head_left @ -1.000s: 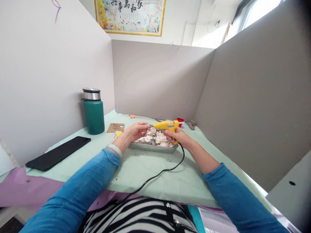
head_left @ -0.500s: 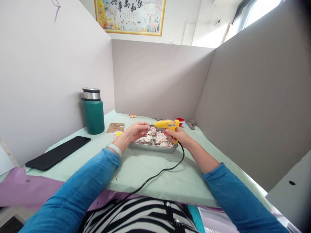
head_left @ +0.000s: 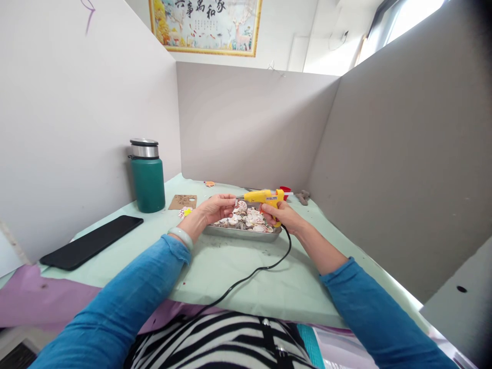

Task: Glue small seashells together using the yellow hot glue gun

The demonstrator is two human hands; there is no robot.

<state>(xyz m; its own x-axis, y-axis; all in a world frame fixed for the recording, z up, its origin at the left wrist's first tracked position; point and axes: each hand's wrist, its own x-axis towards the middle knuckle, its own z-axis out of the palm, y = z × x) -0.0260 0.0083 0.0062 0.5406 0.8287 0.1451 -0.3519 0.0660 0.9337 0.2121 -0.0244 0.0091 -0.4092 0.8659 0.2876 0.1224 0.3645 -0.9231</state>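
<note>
A yellow hot glue gun [head_left: 258,196] is gripped in my right hand [head_left: 283,213], its nozzle pointing left and a glue stick poking out of its back. Its black cord [head_left: 257,269] runs down toward my lap. My left hand [head_left: 219,208] is pinched at the nozzle tip, the fingers closed on something small that I cannot make out. Below both hands lies a metal tray [head_left: 242,234] heaped with pale and reddish seashells [head_left: 251,218].
A green bottle [head_left: 148,182] and a black phone-like slab [head_left: 92,242] are on the left. Behind my left hand lie a brown card [head_left: 183,202], a small flower-like piece [head_left: 186,211] and an orange piece [head_left: 209,183]. A red container [head_left: 285,190] stands behind the glue gun. Grey partitions [head_left: 253,123] surround the table.
Almost nothing differs. My left hand has shifted very slightly to the right by the nozzle; the glue gun stays in place.
</note>
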